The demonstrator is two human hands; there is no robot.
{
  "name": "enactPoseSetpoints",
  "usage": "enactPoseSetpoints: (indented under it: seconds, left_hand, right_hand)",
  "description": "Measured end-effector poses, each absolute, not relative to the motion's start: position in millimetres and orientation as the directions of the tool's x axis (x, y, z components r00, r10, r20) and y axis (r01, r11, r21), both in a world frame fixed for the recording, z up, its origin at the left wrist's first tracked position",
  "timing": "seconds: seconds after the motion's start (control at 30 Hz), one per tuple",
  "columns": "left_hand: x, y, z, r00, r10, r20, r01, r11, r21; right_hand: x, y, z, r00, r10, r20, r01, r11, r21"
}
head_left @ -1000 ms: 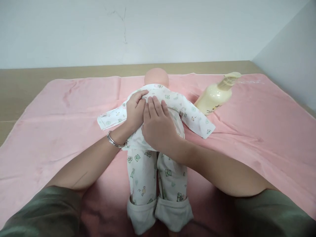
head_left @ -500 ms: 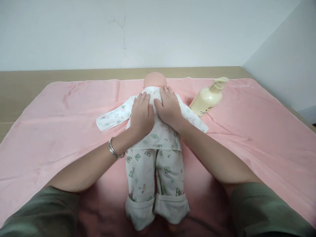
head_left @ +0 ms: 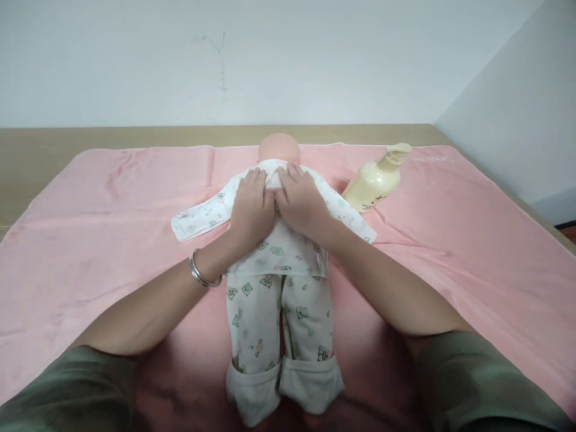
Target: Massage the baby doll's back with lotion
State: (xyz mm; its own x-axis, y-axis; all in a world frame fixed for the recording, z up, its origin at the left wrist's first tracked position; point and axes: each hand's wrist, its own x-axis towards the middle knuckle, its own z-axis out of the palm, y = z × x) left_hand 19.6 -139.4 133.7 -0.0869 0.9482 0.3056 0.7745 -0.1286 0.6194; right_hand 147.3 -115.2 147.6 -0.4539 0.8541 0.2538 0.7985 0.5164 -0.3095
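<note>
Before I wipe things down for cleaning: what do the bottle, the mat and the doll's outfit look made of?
Bottle: likely smooth cream plastic, slightly glossy, pump top. Mat: soft pink cloth, matte, creased. Outfit: thin printed cotton-like fabric, wrinkling under both hands.

Left hand [head_left: 251, 207] and right hand [head_left: 300, 204] lie palm-down side by side, thumbs touching, fingers extended far; forearms converge.
</note>
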Motion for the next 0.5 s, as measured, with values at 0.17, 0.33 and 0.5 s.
enactPoseSetpoints:
  seconds: [0.17, 0.33, 0.5]
  left_hand:
    - [29.5, -153.4, 131.9, -0.033, 0.942, 0.333, 0.785, -0.182, 0.592]
    - [10.8, -128.2, 138.3, -0.132, 0.967, 0.216, 0.732, -0.052, 0.679]
    - [12.4, -127.5, 142.7, -0.143, 0.966, 0.216, 0.76, -0.032, 0.649]
  right_hand:
    - [153.0, -94.1, 148.9, -0.371, 0.903, 0.217, 0.835, 0.427, -0.347]
    - [146.4, -137.8, 154.5, -0.452, 0.834, 0.316, 0.856, 0.505, -0.111]
    - [147.7, -132.6, 154.8, -0.466, 0.845, 0.262, 0.835, 0.518, -0.186]
